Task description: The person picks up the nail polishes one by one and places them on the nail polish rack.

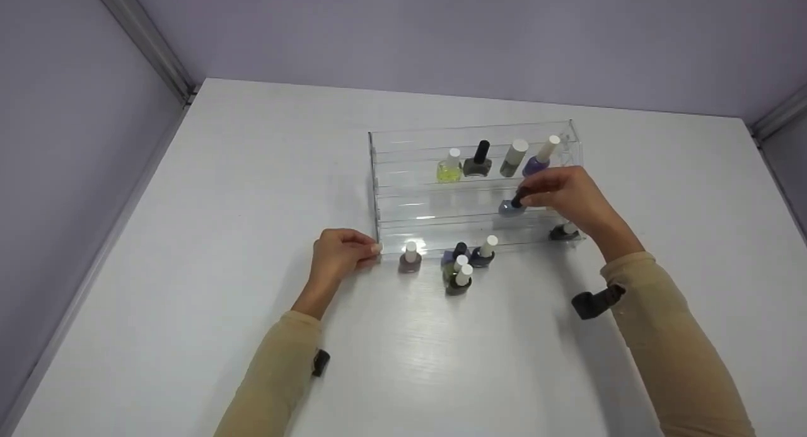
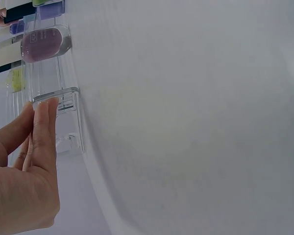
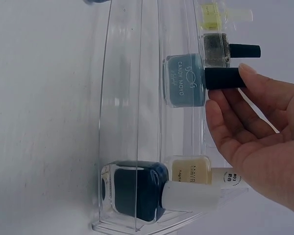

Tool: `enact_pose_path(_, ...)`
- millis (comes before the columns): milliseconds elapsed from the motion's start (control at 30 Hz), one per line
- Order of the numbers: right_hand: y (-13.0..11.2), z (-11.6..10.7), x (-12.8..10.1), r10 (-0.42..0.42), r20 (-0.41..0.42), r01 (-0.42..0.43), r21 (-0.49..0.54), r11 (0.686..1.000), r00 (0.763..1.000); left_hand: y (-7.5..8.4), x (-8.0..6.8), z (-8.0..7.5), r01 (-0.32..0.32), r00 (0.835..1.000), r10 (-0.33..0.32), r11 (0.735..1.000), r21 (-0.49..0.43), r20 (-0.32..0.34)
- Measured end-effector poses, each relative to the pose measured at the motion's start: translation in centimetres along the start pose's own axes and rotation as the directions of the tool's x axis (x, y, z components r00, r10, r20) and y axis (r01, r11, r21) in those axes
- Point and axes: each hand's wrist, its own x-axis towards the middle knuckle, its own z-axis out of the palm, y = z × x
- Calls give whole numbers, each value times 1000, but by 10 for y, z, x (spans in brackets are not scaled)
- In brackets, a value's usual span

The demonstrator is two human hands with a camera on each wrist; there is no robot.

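- I read "CANDY MOYO" on the blue bottle point(image 3: 184, 80), upper centre.
- My right hand point(image 3: 257, 132) pinches its black cap point(image 3: 224, 78).
- My left hand point(image 2: 27, 171), fingers straight, touches the clear rack point(image 2: 63, 105) corner.

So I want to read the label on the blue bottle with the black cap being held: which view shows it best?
The right wrist view: the blue bottle fills the frame, label readable, right hand at its cap. The head view shows it small; the left wrist view does not clearly show it.

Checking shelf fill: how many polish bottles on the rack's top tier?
4, in a row toward the right end of the rack: yellow-green bottle, dark black-capped bottle, olive white-capped bottle, purple white-capped bottle far right. None looks hidden there.
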Motion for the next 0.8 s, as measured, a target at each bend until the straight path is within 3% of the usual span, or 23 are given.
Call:
enact_pose_path(200,0,-2,-2,-27,43,27,15,1000,999,0,0,0,-9,1000,9,1000,-7,2)
enact_pose_path(800,0,-6,-8,-63,58,58,93,994,996,-1,-1,0,-24,1000,24,1000,-20,13)
